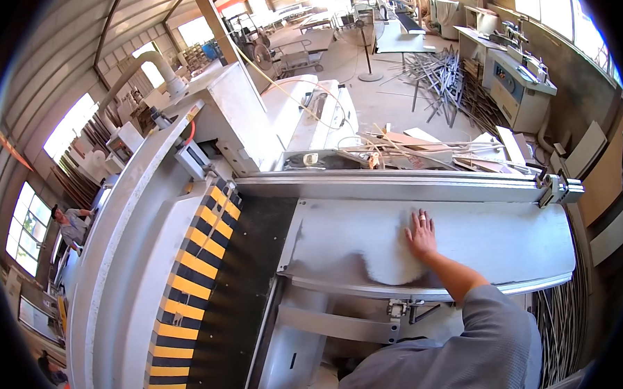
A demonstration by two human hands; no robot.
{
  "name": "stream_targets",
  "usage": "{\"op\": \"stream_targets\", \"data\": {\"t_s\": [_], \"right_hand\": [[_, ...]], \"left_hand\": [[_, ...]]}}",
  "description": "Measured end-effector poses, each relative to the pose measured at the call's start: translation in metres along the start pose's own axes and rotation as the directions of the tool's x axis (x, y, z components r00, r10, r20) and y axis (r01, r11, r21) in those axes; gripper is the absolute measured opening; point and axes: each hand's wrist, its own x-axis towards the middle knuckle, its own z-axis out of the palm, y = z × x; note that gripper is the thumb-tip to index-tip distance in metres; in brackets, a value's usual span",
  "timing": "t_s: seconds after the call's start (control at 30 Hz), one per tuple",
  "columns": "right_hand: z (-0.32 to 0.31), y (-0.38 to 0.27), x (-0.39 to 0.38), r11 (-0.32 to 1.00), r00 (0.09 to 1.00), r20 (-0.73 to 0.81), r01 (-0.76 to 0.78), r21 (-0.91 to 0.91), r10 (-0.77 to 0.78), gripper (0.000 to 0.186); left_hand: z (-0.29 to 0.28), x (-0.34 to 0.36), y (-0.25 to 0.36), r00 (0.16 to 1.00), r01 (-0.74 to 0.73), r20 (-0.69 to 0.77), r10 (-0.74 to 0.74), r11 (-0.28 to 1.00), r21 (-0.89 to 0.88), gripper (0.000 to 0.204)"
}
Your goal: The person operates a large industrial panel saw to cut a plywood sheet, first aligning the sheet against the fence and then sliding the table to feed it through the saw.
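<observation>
My right hand (420, 235) lies palm down on a smooth metal side table (494, 239), its fingers stretched out and slightly apart. A ring circles one finger, and nothing is in the hand. The arm, in a grey sleeve, reaches up from the lower right. Along the table's far side runs a straight metal fence (394, 184), with a clamp-like end stop (560, 189) at its right end. To the left, the table borders a dark machine bed (245, 267). My left hand is out of the picture.
A yellow-and-black striped guard (190, 276) edges the large machine on the left. Behind the fence lie scrap boards and strips (434, 147). Thin metal bars (442, 84) are heaped on the floor beyond. Another person (73, 224) is at far left. A bracket with levers (400, 309) sits under the table.
</observation>
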Motion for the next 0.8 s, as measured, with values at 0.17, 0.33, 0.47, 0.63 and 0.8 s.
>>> {"op": "stream_targets", "data": {"t_s": [0.17, 0.33, 0.47, 0.63, 0.8], "right_hand": [[0.016, -0.024, 0.002, 0.998, 0.999, 0.017, 0.048, 0.036, -0.049, 0.068], [-0.016, 0.001, -0.005, 1.0, 0.998, -0.059, -0.002, 0.027, 0.004, 0.068], [0.001, -0.032, -0.007, 0.995, 0.997, -0.046, 0.071, 0.067, -0.068, 0.069], [-0.002, -0.007, -0.003, 0.999, 0.997, -0.066, 0.033, 0.038, -0.03, 0.07], [0.005, -0.011, -0.003, 0.998, 0.998, -0.052, 0.038, 0.04, -0.036, 0.068]], "left_hand": [[0.05, -0.009, -0.077, 0.921, -0.089, -0.363, 0.142, 0.983, 0.159, 0.055], [-0.01, 0.007, 0.024, 0.985, 0.088, 0.149, -0.086, 0.996, -0.008, 0.058], [0.048, -0.007, -0.079, 0.948, -0.067, -0.291, 0.128, 0.975, 0.211, 0.06], [0.016, 0.005, -0.018, 0.991, -0.065, 0.13, 0.033, 0.966, 0.249, 0.06], [0.021, -0.001, -0.029, 0.992, -0.098, 0.109, 0.069, 0.951, 0.294, 0.061]]}}
